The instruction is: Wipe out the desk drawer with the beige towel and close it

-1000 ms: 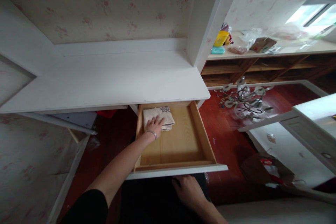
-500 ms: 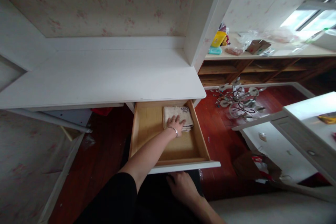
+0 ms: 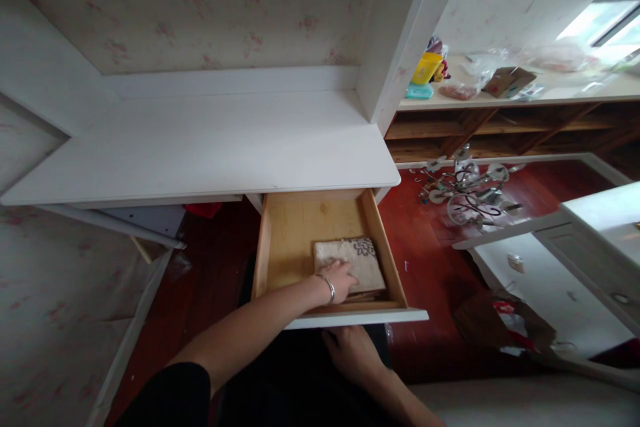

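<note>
A pale folded cloth (image 3: 367, 267) with a dark floral pattern lies in the front right part of a pulled-out wooden drawer (image 3: 285, 227). My left hand (image 3: 339, 279), with a silver bangle at the wrist, rests on the cloth's near left part. Its fingers are stretched out and lie flat, pressing from above rather than gripping. My right hand (image 3: 355, 350) is just below the drawer's white front, over my dark-clothed lap. Its thumb stands apart, while the other fingertips are hidden, so whether it grips the drawer's underside cannot be told.
Above the drawer spreads a white desktop (image 3: 210, 147) with an upright side panel on its right. A chandelier (image 3: 470, 190) lies on the red wooden floor at right. Beyond it, a low shelf (image 3: 510, 103) bears a cardboard box and plastic bags. A white cabinet (image 3: 580, 253) stands lower right.
The cloth has slid from the drawer's back right toward its front, with my left hand on it. My right hand stays below the drawer front. The view has shifted slightly.
</note>
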Available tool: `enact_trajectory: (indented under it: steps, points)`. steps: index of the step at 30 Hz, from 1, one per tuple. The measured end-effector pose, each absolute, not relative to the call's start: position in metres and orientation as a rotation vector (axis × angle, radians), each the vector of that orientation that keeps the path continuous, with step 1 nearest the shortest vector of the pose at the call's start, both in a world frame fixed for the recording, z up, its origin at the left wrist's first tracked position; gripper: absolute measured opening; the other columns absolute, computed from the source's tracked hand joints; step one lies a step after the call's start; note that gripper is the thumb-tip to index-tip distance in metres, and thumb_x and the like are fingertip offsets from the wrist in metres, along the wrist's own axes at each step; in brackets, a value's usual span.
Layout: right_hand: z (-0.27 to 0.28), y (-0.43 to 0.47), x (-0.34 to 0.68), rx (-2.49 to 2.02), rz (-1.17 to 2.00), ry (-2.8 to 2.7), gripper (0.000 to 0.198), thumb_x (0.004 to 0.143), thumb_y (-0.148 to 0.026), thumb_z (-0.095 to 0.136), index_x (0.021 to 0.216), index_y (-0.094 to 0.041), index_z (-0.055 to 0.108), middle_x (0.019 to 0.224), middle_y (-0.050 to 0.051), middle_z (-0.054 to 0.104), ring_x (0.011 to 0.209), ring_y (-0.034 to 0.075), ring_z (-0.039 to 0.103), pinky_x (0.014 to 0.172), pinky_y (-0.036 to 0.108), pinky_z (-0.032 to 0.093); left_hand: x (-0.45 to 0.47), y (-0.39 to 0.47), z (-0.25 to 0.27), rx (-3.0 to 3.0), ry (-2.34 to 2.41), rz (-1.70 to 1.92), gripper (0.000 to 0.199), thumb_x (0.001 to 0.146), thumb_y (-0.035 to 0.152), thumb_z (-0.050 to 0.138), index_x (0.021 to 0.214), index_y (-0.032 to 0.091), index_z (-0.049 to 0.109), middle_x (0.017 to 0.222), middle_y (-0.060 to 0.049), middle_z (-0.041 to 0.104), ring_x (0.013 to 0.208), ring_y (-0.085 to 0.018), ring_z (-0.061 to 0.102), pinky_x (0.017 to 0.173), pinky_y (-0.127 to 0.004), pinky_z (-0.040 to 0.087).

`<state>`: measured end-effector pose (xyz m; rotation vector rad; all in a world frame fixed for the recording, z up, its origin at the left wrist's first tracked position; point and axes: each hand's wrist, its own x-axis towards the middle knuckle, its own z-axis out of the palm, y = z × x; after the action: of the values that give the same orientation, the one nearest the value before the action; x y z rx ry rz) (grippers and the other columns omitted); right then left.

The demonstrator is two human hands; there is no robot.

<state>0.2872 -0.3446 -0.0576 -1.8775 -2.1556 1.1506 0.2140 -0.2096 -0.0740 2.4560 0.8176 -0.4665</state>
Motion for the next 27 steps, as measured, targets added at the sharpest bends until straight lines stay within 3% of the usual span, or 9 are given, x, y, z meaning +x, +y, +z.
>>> enact_trajectory:
  steps: [5, 13, 17, 22, 27]
  points:
    - [-0.055, -0.345, 0.287, -1.857, 1.157, -2.143, 0.032, 0.091, -0.025, 0.043, 0.106, -0.023, 0.070, 0.105, 0.007, 0.071, 0.100, 0.025, 0.065, 0.086, 0.031, 0.046, 0.171, -0.207, -0.069, 2.476, 0.845, -0.490, 0.040, 0.079, 0.031, 0.057, 0.118, 0.033, 0.058, 0.124, -0.007, 0.044, 0.109, -0.028, 0.047, 0.084, -0.039, 0.047]
    - [-0.061, -0.347, 0.283, -1.922, 1.152, -2.127, 0.032, 0.092, -0.025, 0.041, 0.103, -0.023, 0.071, 0.102, 0.008, 0.072, 0.097, 0.025, 0.066, 0.083, 0.031, 0.047, 0.092, -0.216, -0.065, 2.625, 0.966, -0.612, 0.035, 0.085, 0.015, 0.050, 0.117, 0.029, 0.054, 0.136, -0.007, 0.041, 0.109, -0.024, 0.049, 0.082, -0.036, 0.047]
    - [-0.062, -0.349, 0.281, -1.934, 1.156, -2.120, 0.031, 0.092, -0.024, 0.042, 0.100, -0.022, 0.071, 0.101, 0.009, 0.072, 0.097, 0.026, 0.067, 0.081, 0.031, 0.047, 0.083, -0.209, -0.064, 2.625, 1.010, -0.696, 0.051, 0.075, 0.008, 0.058, 0.121, 0.028, 0.051, 0.136, -0.008, 0.042, 0.107, -0.025, 0.051, 0.080, -0.036, 0.049]
    - [-0.062, -0.350, 0.282, -1.969, 1.181, -2.089, 0.030, 0.092, -0.025, 0.042, 0.098, -0.022, 0.072, 0.100, 0.009, 0.073, 0.097, 0.026, 0.067, 0.082, 0.031, 0.048, 0.086, -0.182, -0.077, 2.644, 1.204, -0.572, 0.056, 0.079, 0.004, 0.048, 0.130, 0.028, 0.045, 0.139, -0.009, 0.040, 0.107, -0.023, 0.054, 0.082, -0.036, 0.051]
    - [-0.063, -0.353, 0.283, -1.959, 1.167, -2.078, 0.030, 0.091, -0.023, 0.042, 0.101, -0.021, 0.071, 0.102, 0.008, 0.072, 0.097, 0.025, 0.067, 0.083, 0.030, 0.048, 0.089, -0.126, -0.083, 2.634, 1.355, -0.421, 0.054, 0.084, 0.004, 0.041, 0.131, 0.030, 0.047, 0.148, -0.007, 0.033, 0.126, -0.027, 0.043, 0.095, -0.041, 0.046]
